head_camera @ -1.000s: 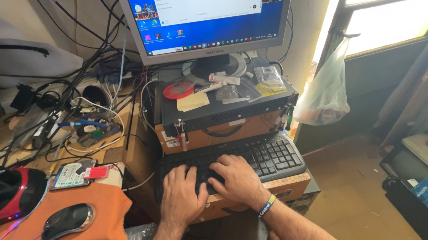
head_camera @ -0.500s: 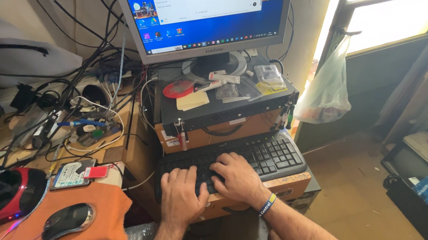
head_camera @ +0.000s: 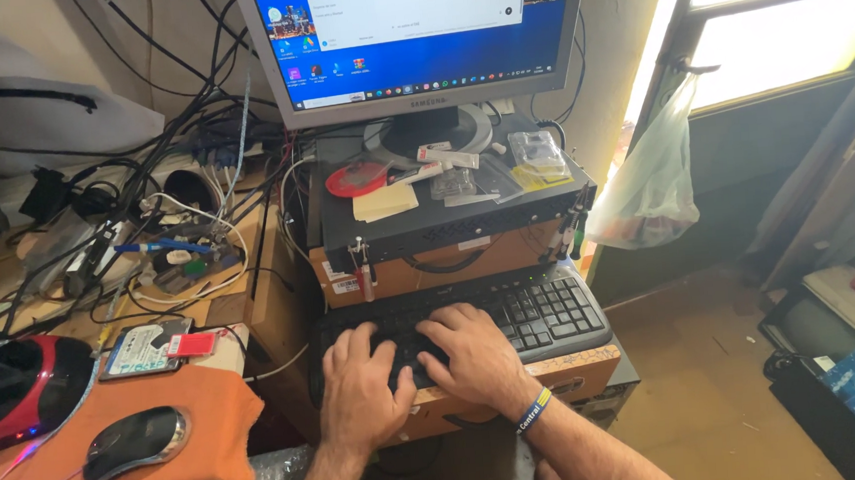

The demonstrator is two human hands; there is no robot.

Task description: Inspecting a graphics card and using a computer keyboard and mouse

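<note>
We are looking down at our left hand (head_camera: 361, 387), which is lying flat on the left half of the black plastic computer keyboard (head_camera: 474, 324), fingers spread and slightly curled over the keys, gripping nothing. Our right hand (head_camera: 470, 352) is resting just beside it near the middle of the keyboard, likewise open with the fingers fanned out and the tips touching the keys (a blue and yellow wristband (head_camera: 533, 412) is circling that wrist). The two hands are sitting close together, thumbs nearly meeting.

The keyboard itself is lying on a brown cardboard box (head_camera: 567, 375), its number pad showing bare to the right of our hands. To the left, a dark oval computer mouse (head_camera: 136, 443) is sitting on an orange cloth (head_camera: 207, 456), well apart from the hands, and just beyond it a bare hard disk drive with a red label (head_camera: 154, 346) is lying flat. A glossy red and black device (head_camera: 12, 389) is glowing at the far left edge.

Behind the keyboard, a flat black metal case (head_camera: 446, 224) is resting on another cardboard box (head_camera: 429, 267), and a red disc, a yellow paper pad (head_camera: 385, 201) and small clear packets are lying on its top. A tangle of black and white cables (head_camera: 173, 188) is spreading to its left. Furthest back, a grey-framed monitor with a blue desktop (head_camera: 413, 30) is standing lit, and a translucent plastic bag (head_camera: 649, 179) is hanging by the window.
</note>
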